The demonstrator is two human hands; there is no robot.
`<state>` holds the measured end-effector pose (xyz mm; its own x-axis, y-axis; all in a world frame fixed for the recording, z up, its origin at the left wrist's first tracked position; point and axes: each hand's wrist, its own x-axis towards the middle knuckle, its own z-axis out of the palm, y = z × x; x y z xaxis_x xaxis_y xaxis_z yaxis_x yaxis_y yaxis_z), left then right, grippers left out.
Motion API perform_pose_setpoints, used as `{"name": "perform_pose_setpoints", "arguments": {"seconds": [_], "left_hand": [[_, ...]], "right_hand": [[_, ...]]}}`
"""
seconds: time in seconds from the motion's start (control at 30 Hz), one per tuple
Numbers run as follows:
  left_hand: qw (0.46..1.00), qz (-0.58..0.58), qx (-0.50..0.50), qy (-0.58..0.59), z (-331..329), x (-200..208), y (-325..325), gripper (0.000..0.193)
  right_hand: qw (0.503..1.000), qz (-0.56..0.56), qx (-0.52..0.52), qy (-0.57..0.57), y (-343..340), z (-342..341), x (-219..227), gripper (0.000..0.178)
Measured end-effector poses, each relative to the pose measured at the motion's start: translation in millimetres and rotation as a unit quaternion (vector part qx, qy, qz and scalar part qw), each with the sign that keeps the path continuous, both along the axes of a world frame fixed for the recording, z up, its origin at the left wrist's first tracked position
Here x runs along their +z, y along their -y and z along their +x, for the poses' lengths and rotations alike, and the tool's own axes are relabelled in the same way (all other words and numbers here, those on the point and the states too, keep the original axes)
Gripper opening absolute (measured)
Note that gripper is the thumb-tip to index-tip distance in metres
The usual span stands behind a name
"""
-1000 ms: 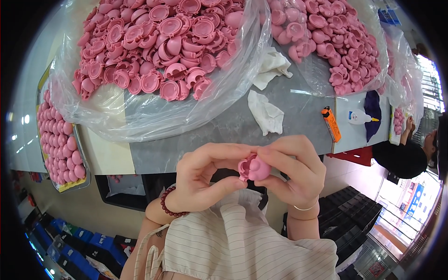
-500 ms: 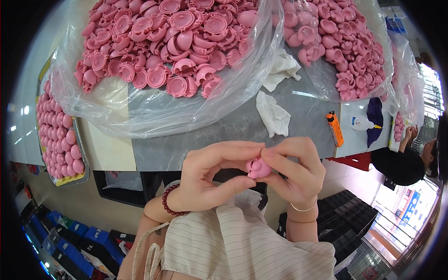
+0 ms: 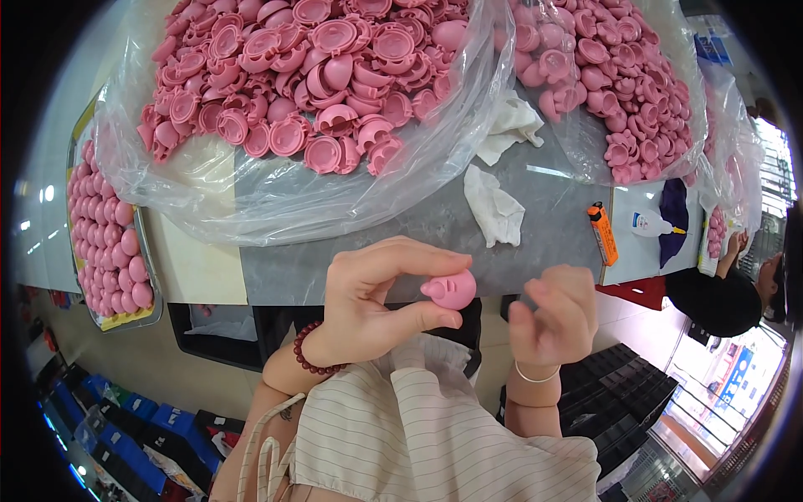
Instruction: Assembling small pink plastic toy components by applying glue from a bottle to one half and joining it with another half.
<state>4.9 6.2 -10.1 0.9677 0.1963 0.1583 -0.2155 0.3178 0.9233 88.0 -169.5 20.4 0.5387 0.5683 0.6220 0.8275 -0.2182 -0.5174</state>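
Note:
My left hand (image 3: 368, 293) pinches a small pink rounded plastic piece (image 3: 456, 289) between thumb and fingers, just in front of the table's near edge. A knob and two short slots or ridges show on the piece. To its right, my right hand (image 3: 559, 316) is raised with fingers loosely curled and the thumb apart from them. Nothing shows in it, and it does not touch the piece. Beyond my hands, a clear plastic bag (image 3: 284, 226) lies spread under a heap of pink half shells (image 3: 335, 71).
A second bag holds smaller pink pieces (image 3: 636, 92) at the back right. White cloths (image 3: 493, 205), an orange box cutter (image 3: 601, 233), a glue bottle (image 3: 652, 223) and a dark cloth (image 3: 672, 209) lie on the table. Left stands a tray (image 3: 156, 284) of pink domes. Another person (image 3: 719, 293) sits at right.
My right hand has let go of the pink piece and moved right, away from it. The piece stays in my left hand, turned to show its slotted side.

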Motion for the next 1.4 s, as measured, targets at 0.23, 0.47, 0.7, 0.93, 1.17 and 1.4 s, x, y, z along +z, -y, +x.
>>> {"name": "perform_pose_setpoints", "arguments": {"seconds": [0.23,0.47,0.7,0.93,1.17,1.4], "left_hand": [[0.999,0.029,0.01,0.011,6.8,0.7,-1.7,0.041],[0.995,0.096,0.037,0.002,-0.9,9.1,-13.2,0.036],[0.997,-0.075,-0.011,0.015,-8.9,9.7,0.8,0.031],[0.992,-0.123,-0.031,0.018,-15.2,15.9,-2.3,0.032],[0.976,-0.185,-0.107,0.041,-8.5,19.9,-2.2,0.032],[0.964,-0.233,-0.119,0.045,-13.8,17.0,-2.0,0.03]], "right_hand": [[0.969,0.099,-0.202,0.1,39.6,27.2,-7.7,0.02],[0.858,0.067,-0.508,-0.011,94.4,90.5,-22.3,0.046],[0.873,-0.105,-0.477,0.009,104.4,104.3,-21.7,0.041],[0.833,-0.133,-0.417,0.339,71.9,76.3,-8.3,0.038],[0.945,0.229,-0.183,-0.142,6.4,41.3,-29.0,0.025],[0.945,0.231,-0.155,-0.169,-17.1,24.9,-24.1,0.035]]}}
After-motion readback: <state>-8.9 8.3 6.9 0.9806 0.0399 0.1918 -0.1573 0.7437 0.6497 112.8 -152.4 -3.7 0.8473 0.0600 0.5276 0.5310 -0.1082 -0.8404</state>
